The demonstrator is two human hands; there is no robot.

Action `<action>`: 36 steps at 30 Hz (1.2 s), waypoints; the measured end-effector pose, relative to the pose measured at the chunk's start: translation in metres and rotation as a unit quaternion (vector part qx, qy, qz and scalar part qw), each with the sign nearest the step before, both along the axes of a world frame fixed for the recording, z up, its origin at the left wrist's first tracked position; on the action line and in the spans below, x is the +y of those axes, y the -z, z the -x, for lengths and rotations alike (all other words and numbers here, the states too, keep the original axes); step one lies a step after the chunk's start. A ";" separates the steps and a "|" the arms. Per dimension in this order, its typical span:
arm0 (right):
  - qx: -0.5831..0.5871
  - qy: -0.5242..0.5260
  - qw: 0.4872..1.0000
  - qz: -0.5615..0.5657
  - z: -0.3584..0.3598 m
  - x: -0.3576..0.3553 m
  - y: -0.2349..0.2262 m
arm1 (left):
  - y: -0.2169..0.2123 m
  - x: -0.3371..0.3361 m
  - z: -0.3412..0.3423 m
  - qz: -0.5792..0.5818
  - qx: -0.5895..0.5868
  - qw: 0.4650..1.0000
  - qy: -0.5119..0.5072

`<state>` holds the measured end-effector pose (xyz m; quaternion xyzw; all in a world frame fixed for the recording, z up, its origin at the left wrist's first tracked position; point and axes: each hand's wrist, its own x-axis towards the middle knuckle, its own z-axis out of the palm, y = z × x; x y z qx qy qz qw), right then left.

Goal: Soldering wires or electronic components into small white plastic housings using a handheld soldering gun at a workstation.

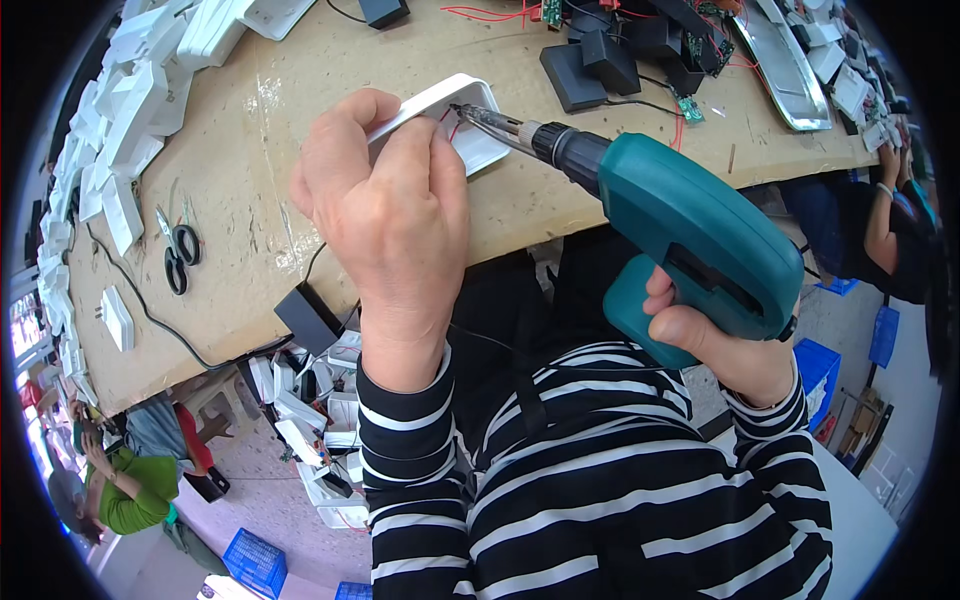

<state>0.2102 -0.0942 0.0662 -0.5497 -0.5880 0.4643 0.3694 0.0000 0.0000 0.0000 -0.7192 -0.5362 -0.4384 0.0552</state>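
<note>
My left hand (385, 215) is closed around the near side of a white plastic housing (482, 150), tilted with its hollow inside toward the right. Red and dark wires show inside the shell. My right hand (715, 345) is wrapped round the handle of a teal pistol-shaped soldering gun (700, 210). Its slim metal tip reaches into the housing, close to the left fingertips and the wires. Whether the tip touches a wire I cannot tell. Below my left wrist a black box (308, 318) with a cable sits at the table's front edge.
White housings (130, 110) are heaped along the table's left. Black-handled scissors (178, 255) and a white piece (115, 318) lie nearer. Black boxes (575, 78) with wires and circuit boards lie at the back right, beside a metal tray (785, 70). Co-workers sit on both sides.
</note>
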 end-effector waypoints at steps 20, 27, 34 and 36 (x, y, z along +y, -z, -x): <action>0.075 0.038 0.995 0.058 -0.002 -0.009 -0.001 | 0.002 0.002 -0.002 0.000 -0.007 1.000 0.004; 0.130 -0.006 0.991 0.031 -0.010 -0.018 0.003 | 0.002 0.002 0.003 -0.020 0.007 1.000 -0.004; 0.037 0.061 0.993 -0.091 -0.027 -0.013 -0.005 | 0.005 0.004 -0.001 -0.043 -0.022 0.999 -0.007; 0.013 0.017 0.991 -0.134 -0.036 -0.001 -0.022 | 0.001 0.002 0.001 -0.028 -0.031 0.999 0.004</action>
